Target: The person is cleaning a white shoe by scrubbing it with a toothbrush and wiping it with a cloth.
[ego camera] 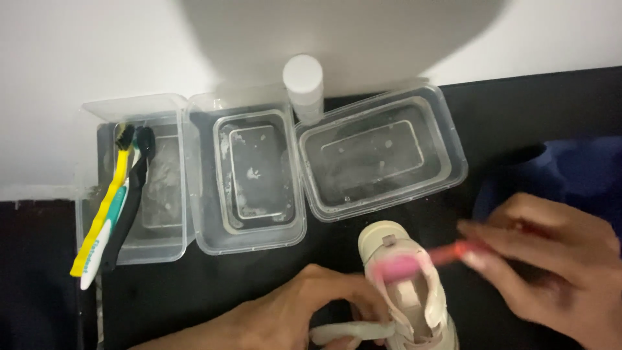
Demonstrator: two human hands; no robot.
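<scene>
A small cream and pale pink shoe (405,295) stands on the black table at the bottom centre, heel toward the containers. My left hand (304,308) grips its side from the left. A pink toothbrush (421,261), blurred by motion, lies across the shoe's opening, with my right hand (551,266) shut on its handle at the right. The brush head sits over the shoe's inner heel.
Three clear plastic containers sit in a row at the back: the left one (162,243) holds yellow (107,207), teal-white and black toothbrushes (129,201); the middle one (207,220) has a smaller tub nested inside; the right one (453,155) holds nothing. A white bottle (303,84) stands behind them. Blue cloth (576,175) lies at right.
</scene>
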